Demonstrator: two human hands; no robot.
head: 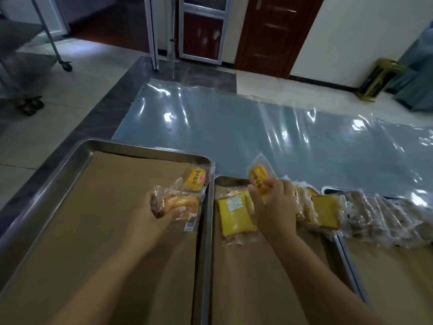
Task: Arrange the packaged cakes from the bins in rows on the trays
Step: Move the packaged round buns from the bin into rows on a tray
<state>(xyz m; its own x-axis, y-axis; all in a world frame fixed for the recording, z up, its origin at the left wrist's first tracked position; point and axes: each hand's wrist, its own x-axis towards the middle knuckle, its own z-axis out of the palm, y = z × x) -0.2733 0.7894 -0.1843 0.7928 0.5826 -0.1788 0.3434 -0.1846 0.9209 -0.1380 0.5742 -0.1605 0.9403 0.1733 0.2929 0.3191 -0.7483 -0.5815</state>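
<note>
Both hands held wrapped cakes over the metal trays.

The left hand (161, 208) reached forward over the left tray (58, 174), fingers (179, 210) curled shut around a clear-wrapped golden cake (180, 202) near that tray's far right corner, just beside one orange-labelled cake (196, 179) lying in the corner. The right hand (273, 202) was raised over the middle tray (208, 242), fingers pinching a second orange-labelled cake (257, 178) tilted upward. A yellow cake (235, 215) lay near the middle tray's far left corner, with a loose heap of wrapped cakes (365, 214), too jumbled to count, spread across to the right tray (349, 261). Three trays showed, each lined with brown paper (105, 231).
</note>
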